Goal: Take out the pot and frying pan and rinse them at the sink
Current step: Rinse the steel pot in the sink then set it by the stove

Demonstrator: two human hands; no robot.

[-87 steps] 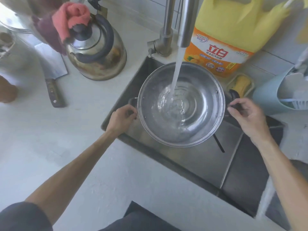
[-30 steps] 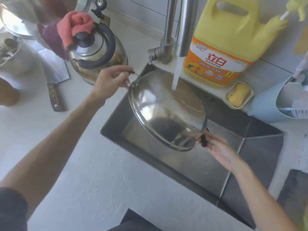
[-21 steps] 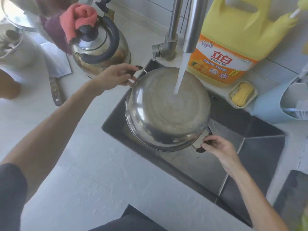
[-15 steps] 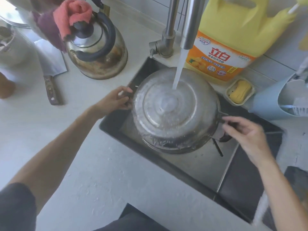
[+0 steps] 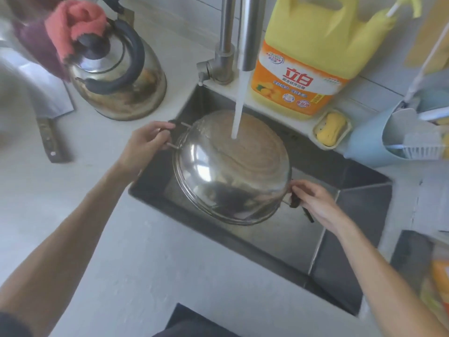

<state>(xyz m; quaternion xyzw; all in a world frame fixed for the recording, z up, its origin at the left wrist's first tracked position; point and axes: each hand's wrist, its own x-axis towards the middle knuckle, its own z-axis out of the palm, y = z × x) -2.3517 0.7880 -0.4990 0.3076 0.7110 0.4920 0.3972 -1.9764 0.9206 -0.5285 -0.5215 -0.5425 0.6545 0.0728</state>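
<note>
We tilt the round stainless-steel pot (image 5: 233,171) bottom-up under the tap stream (image 5: 239,103) — left hand (image 5: 145,144) and right hand (image 5: 313,200) each have fingers clenched on a side handle — so water sheets off.

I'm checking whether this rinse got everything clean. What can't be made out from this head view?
- Inside of the pot: it is turned bottom-up, so its own body hides it.
- Sink drain: not visible; the pot covers much of the basin.
- Faucet top: cut off by the upper edge.
- Frying pan: not in view.
</note>
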